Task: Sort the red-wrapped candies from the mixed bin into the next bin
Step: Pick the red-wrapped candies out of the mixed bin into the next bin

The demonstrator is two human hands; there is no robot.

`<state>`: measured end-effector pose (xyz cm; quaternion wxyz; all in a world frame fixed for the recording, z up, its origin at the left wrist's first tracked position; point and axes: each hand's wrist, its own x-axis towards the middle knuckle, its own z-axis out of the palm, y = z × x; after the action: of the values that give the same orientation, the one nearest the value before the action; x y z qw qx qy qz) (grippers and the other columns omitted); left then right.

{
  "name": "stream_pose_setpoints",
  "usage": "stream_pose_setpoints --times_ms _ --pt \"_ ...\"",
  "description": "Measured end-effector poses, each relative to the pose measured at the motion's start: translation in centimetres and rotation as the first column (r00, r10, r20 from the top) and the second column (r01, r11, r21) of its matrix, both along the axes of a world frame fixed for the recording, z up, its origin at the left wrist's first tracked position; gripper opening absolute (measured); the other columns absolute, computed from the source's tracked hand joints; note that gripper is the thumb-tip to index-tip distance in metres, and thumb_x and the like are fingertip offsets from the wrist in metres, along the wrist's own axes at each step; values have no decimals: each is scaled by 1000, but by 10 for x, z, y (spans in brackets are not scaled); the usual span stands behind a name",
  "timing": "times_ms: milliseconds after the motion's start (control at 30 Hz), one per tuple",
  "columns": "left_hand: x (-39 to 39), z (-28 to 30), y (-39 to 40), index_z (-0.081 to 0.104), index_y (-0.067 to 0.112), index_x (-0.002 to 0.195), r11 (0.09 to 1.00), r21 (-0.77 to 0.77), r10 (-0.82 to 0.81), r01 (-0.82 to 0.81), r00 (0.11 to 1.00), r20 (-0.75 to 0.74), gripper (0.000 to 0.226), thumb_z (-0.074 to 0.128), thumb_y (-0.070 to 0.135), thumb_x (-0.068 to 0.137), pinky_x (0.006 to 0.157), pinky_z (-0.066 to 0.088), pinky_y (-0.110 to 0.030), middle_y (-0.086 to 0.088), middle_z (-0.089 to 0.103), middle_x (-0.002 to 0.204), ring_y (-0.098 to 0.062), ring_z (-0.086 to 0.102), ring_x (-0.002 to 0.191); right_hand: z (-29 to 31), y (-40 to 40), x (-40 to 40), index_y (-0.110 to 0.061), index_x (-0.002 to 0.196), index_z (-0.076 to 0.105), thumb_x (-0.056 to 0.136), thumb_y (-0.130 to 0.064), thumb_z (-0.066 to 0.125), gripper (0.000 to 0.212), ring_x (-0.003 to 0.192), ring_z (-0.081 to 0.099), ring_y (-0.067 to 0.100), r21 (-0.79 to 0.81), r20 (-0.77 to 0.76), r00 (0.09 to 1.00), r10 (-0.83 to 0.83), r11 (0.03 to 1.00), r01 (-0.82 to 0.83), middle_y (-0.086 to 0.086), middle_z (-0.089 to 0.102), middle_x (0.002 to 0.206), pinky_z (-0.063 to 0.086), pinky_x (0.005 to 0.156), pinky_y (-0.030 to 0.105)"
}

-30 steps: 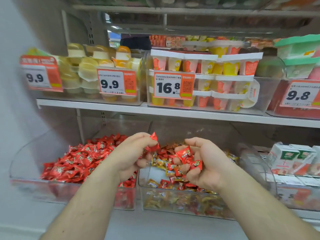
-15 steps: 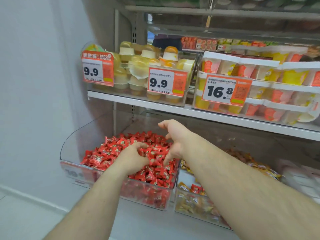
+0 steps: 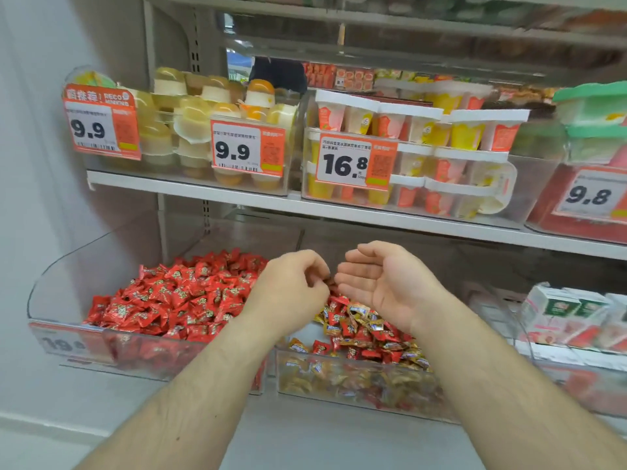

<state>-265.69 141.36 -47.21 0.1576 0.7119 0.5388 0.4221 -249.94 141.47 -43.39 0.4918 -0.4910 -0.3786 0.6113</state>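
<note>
Red-wrapped candies (image 3: 342,325) lie mixed with gold ones in the mixed bin (image 3: 356,385), below both forearms. Above it, the left hand (image 3: 291,293) has curled fingers, whether pinching something I cannot tell; the right hand (image 3: 383,286) is spread, palm up. Further left, the next bin (image 3: 68,276) holds only red candies.

**Shiny wrappers, clear plastic**

My bins (image 3: 68,310) are clear, smooth plastic. The candies (image 3: 176,300) wear glossy, crinkled foil, red and gold. The shelf (image 3: 237,201) looks like matt white painted metal. Price tags (image 3: 247,147) are printed paper. Cups (image 3: 471,134) above are glossy plastic.
</note>
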Motion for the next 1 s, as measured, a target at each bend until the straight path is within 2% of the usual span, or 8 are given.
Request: stream_pose_setpoints --times_ms 167,267,367,500,633,767,867,1000 --pt "36 -24 25 68 23 92 937 -340 -113 -76 857 -503 21 55 10 82 80 53 -30 5 68 98 -18 64 90 -6 -16 77 -1 88 67 93 -21 62 21 51 54 18 101 423 894 -151 988 120 11 61 69 43 49 28" --pt "50 -40 43 69 14 99 899 -402 -144 -174 749 -647 25 54 3 83 80 56 -35 -5 70 101 -23 66 91 -15 -15 112 -3 72 65 82 -29 71 29 50 50 20 137 822 546 -163 987 89 6 60 59 41 51 28" --pt "60 -51 54 56 12 75 875 -435 -192 -212 672 -715 15 51 -2 79 56 47 -29 -3 60 76 -20 58 69 -25 -16 122 -10 73 61 75 -46 67 36 69 62 21 -3 990 139 -2 999 40 3 65 68 49 62 30" --pt "65 -60 60 57 9 82 827 -501 -290 -257 567 -771 5 56 6 84 64 47 -30 -6 62 82 -23 58 77 -43 -20 115 -19 69 43 73 -61 65 48 73 57 22 -143 989 -30 143 990 -6 -3 49 67 40 57 27" --pt "64 -65 64 46 13 66 793 -545 -306 -272 595 -743 25 61 8 85 79 53 -33 0 46 67 -26 64 88 -48 -23 108 -20 80 49 74 -57 69 43 76 55 19 -190 981 -57 188 981 -31 -6 48 73 43 63 27" --pt "63 -64 63 53 12 71 806 -525 -254 -272 642 -723 15 64 6 79 69 53 -35 -1 58 72 -23 62 77 -53 -20 114 -12 65 52 76 -31 62 25 56 44 18 -209 977 32 211 976 -60 0 49 60 33 49 24" --pt "61 -61 66 64 6 85 851 -465 -186 -243 689 -701 18 49 -2 79 63 54 -36 -9 67 83 -24 67 78 -44 -20 128 -5 86 70 84 -20 55 21 57 55 19 -179 958 218 189 982 -61 5 67 69 44 55 26" --pt "62 -60 77 41 25 68 873 -460 -197 -165 742 -641 31 50 11 94 62 41 -24 6 42 71 -22 48 81 -31 -21 140 -18 102 69 96 -1 34 39 60 63 26 -4 824 566 -36 998 71 13 64 69 57 59 35"
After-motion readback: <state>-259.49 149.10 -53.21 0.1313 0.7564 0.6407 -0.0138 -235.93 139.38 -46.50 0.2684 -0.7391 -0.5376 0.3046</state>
